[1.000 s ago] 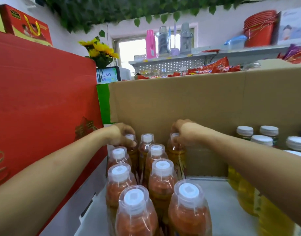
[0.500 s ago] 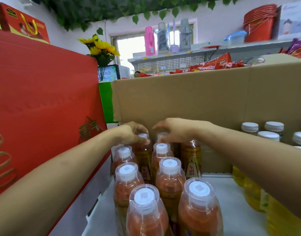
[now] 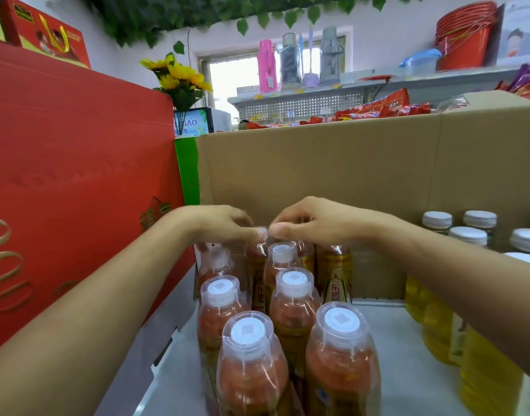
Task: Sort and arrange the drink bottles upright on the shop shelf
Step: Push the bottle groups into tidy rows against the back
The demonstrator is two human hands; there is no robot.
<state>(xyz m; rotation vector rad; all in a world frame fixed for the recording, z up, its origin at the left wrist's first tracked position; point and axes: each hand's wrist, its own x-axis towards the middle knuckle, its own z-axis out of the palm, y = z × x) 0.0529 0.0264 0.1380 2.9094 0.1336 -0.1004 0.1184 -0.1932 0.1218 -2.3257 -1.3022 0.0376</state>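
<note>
Several amber drink bottles [image 3: 293, 298] with clear cup lids over white caps stand upright in rows on the grey shelf [image 3: 408, 355]. My left hand [image 3: 218, 223] grips the top of a back-row bottle [image 3: 256, 259], fingers curled over its cap. My right hand [image 3: 311, 220] meets it thumb to thumb, fingers curled over the top of the neighbouring back bottle [image 3: 333, 274] with a gold label. Both caps are hidden under my hands.
A brown cardboard box [image 3: 348, 166] walls the back of the shelf. A big red gift box [image 3: 77, 175] stands close on the left. Yellow drink bottles [image 3: 438, 325] with white caps fill the right side under my right forearm. Bare shelf lies between the two bottle groups.
My hands have come together from apart, now thumb to thumb over the middle of the back row. The back-row bottles have closed up with them.
</note>
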